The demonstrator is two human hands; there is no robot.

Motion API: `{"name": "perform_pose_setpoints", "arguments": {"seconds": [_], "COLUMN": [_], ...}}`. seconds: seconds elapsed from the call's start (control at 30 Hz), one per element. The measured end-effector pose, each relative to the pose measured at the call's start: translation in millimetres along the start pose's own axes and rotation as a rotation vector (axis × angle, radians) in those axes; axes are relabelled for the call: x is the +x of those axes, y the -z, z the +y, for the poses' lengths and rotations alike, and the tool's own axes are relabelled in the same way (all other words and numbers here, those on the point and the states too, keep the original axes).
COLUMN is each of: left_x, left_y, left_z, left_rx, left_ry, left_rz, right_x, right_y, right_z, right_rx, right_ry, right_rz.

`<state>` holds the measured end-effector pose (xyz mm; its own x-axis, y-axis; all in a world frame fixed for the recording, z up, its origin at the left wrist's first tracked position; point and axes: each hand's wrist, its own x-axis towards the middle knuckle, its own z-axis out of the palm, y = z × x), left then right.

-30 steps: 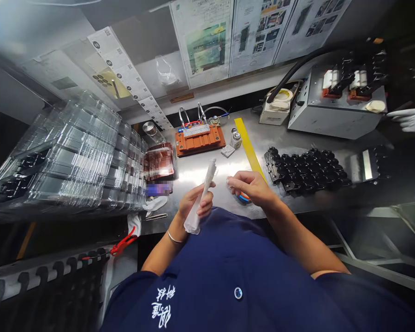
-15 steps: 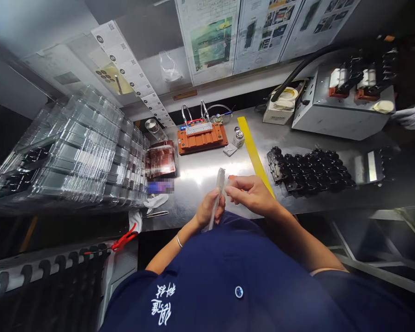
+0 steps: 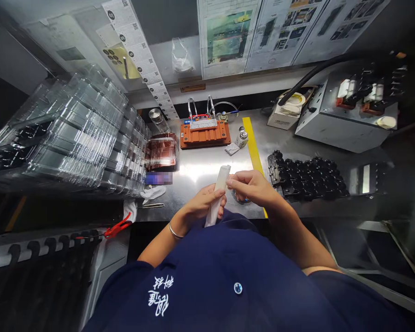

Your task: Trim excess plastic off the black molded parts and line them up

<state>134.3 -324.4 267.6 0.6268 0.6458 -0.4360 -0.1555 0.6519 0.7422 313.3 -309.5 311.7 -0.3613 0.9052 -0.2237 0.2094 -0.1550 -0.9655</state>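
A long, flat, whitish strip (image 3: 222, 179) that looks like a narrow packet stands tilted in front of my chest. My left hand (image 3: 204, 202) is closed around its middle, thumb across the front. Beside the strip's upper right edge, my right hand (image 3: 254, 186) is closed in a pinch, thumb and forefinger touching or almost touching the strip. What lies between those fingertips is too small to make out. Something small and dark with a bit of blue shows under the curled right fingers, partly hidden by them.
An orange fixture (image 3: 205, 134) with metal clamps stands at the back, a small metal can (image 3: 242, 139) beside it. Yellow tape (image 3: 254, 146) crosses the bench. Black cell holders (image 3: 309, 177) lie right, before a grey box (image 3: 332, 121). Clear trays (image 3: 86, 133) are stacked left; red-handled scissors (image 3: 118, 227) hang near the front edge.
The strip has turned so its broad face shows more. Both hands stay close together at it. An orange bit seen by my right fingertips earlier is now mostly hidden. The head view has shifted slightly.
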Motion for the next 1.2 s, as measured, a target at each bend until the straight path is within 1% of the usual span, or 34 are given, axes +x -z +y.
{"name": "perform_pose_setpoints", "arguments": {"seconds": [0.1, 0.13, 0.2, 0.27, 0.33, 0.43, 0.5, 0.57, 0.63, 0.7, 0.8, 0.87, 0.9, 0.97, 1.0, 1.03, 1.07, 1.1, 1.13, 1.17, 1.2], "left_x": [-7, -8, -11, -12, -12, -8, -5, -2, 0, 2, 6, 9, 10, 13, 13, 14, 13, 13, 12, 11, 9], "left_y": [-0.8, -1.7, -4.6, -9.1, -14.2, -19.4, -19.9, -18.4, -16.1, -14.0, -11.7, -10.4, -9.7, -7.9, -6.8, -5.5, -4.1, -2.5, -0.8, 0.9, 2.4], "left_z": [-1, -2, -6, -11, -16, -20, -20, -18, -16, -16, -17, -18, -17, -12, -8, -5, -1, 3, 7, 11, 14], "left_rx": [-0.100, -0.105, -0.074, 0.039, 0.239, 0.576, 0.731, 0.809, 0.868, 0.928, 1.003, 1.021, 1.020, 1.008, 0.997, 0.964, 0.901, 0.806, 0.688, 0.557, 0.433], "left_ry": [0.015, 0.015, -0.005, -0.042, -0.100, -0.188, -0.205, -0.204, -0.202, -0.194, -0.182, -0.179, -0.185, -0.215, -0.231, -0.233, -0.212, -0.170, -0.116, -0.061, -0.019], "left_rz": [-0.074, -0.082, -0.058, 0.013, 0.117, 0.285, 0.345, 0.361, 0.367, 0.397, 0.472, 0.512, 0.528, 0.542, 0.531, 0.492, 0.424, 0.331, 0.228, 0.123, 0.033], "right_x": [-3, -4, -4, -2, 3, 11, 15, 18, 21, 23, 26, 26, 25, 24, 23, 22, 22, 21, 21, 21, 22], "right_y": [4, 4, 4, 1, -3, -9, -10, -9, -5, 0, 3, 2, 1, -1, -1, 0, 1, 4, 7, 11, 14], "right_z": [-5, -7, -10, -10, -9, -7, -6, -5, -3, 0, 2, 2, 2, 1, 0, 0, 0, 1, 2, 4, 8], "right_rx": [-0.013, -0.027, -0.073, -0.123, -0.175, -0.296, -0.339, -0.291, -0.204, -0.161, -0.228, -0.288, -0.280, -0.167, -0.093, -0.047, -0.052, -0.112, -0.215, -0.344, -0.479], "right_ry": [-0.026, -0.034, -0.048, -0.061, -0.069, -0.064, -0.067, -0.077, -0.089, -0.102, -0.130, -0.143, -0.133, -0.046, 0.030, 0.127, 0.238, 0.352, 0.455, 0.542, 0.606], "right_rz": [-0.019, -0.031, -0.052, -0.065, -0.060, 0.004, 0.033, 0.006, -0.048, -0.085, -0.120, -0.120, -0.109, -0.042, 0.022, 0.104, 0.196, 0.278, 0.330, 0.333, 0.284]}}
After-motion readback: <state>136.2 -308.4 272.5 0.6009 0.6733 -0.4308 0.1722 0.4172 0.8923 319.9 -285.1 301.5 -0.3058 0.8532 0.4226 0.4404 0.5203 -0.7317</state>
